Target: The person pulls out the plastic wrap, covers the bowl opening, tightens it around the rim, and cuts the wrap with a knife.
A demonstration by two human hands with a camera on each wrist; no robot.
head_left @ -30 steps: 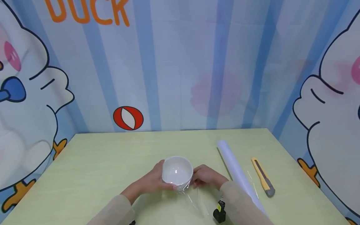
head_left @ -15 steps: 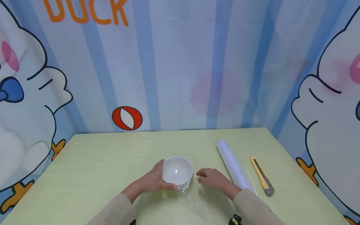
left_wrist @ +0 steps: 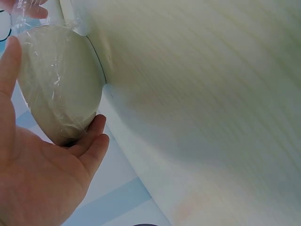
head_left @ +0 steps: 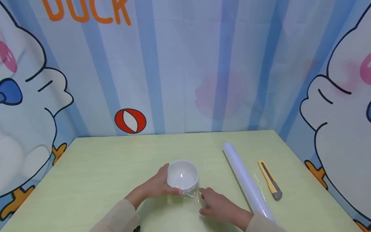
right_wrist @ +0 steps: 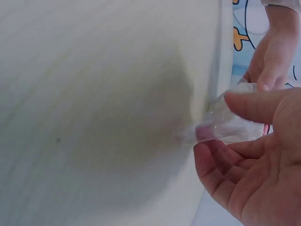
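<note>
A white bowl (head_left: 183, 174) is held at its left side by my left hand (head_left: 157, 183), thumb at the near side and fingers round the far side. Clear plastic wrap (left_wrist: 56, 80) clings in creases to the bowl's outside in the left wrist view. Some wrap gathers below the near rim. Just right of the bowl is my right hand (head_left: 218, 206), with thumb and forefinger spread apart. In the right wrist view, a loose end of the wrap trails past the fingertips (right_wrist: 204, 134) of that hand, and its other fingers bend loosely.
A long pale roll of plastic wrap (head_left: 244, 177) lies on the table (head_left: 121, 161) to the right, partly behind the right forearm. Beyond it lies a yellow and grey box cutter (head_left: 270, 180). A striped cartoon curtain (head_left: 185, 64) stands behind the table.
My right hand has left the bowl's right side, moving right and then toward me, and its fingers have spread. My left hand and the bowl have stayed in place.
</note>
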